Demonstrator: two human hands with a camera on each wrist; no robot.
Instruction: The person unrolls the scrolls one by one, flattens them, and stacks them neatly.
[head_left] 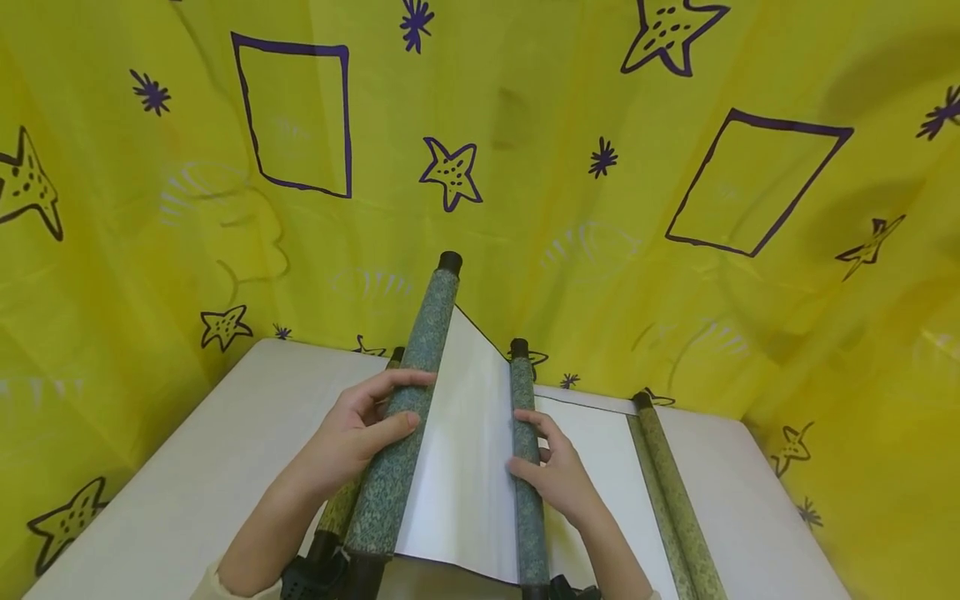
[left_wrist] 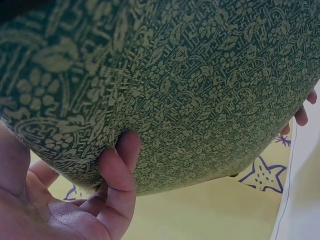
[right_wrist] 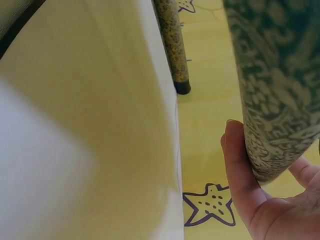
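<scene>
A hanging scroll with a teal patterned backing is partly unrolled, its white sheet (head_left: 472, 450) stretched between two dark-capped rolls. My left hand (head_left: 352, 425) grips the thicker left roll (head_left: 420, 333), which is tilted and raised. Around the thinner right roll (head_left: 522, 383) my right hand (head_left: 558, 471) has its thumb and fingers. In the left wrist view, leaf and flower motifs cover the roll (left_wrist: 200, 100) above the left hand (left_wrist: 75, 210). From the right wrist, the right hand (right_wrist: 275, 210) shows at the lower end of its roll (right_wrist: 275, 90).
On the white table (head_left: 277, 400) lies a second, opened scroll: its yellow-green right roll (head_left: 675, 492) is to the right, and its left roll (head_left: 337, 510) is partly hidden. A yellow curtain (head_left: 525, 100) with purple stars and frames hangs behind and along both sides.
</scene>
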